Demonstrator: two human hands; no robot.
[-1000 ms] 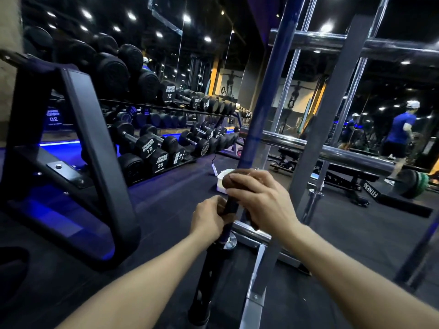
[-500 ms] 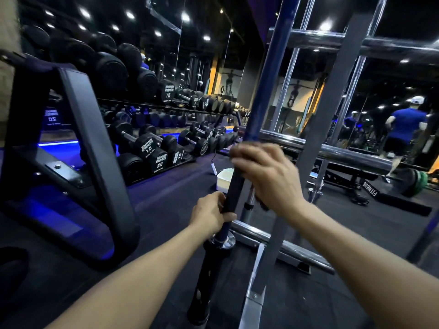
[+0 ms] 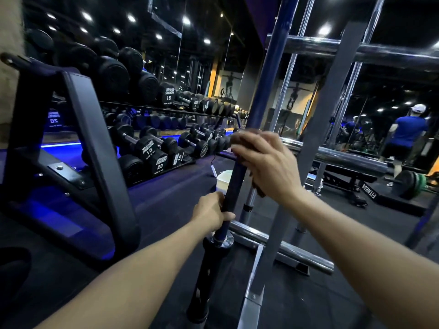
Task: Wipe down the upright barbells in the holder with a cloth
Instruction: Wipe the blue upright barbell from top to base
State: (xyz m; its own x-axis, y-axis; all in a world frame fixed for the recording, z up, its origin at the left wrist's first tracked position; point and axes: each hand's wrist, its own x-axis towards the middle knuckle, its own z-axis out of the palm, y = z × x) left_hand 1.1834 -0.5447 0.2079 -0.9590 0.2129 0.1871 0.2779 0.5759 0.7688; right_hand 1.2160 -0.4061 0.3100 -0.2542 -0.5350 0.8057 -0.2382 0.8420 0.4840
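Right hand (image 3: pixel 266 165) is wrapping a brown cloth (image 3: pixel 257 186) around the upright barbell (image 3: pixel 251 129); fingers are closing on cloth and shaft. Left hand (image 3: pixel 211 213) is gripping the shaft just above the collar (image 3: pixel 222 241), steadying it. Best: keeping full wrap, long strokes. Grey rack upright (image 3: pixel 316 129) is standing just right of the barbell, crowding the knuckles. White tub (image 3: pixel 223 180) is sitting behind it.

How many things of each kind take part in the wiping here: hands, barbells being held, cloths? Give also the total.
Hands: 2, the left hand and the right hand
Barbell being held: 1, the upright barbell
Cloth: 1, the brown cloth under the right hand
Total: 4
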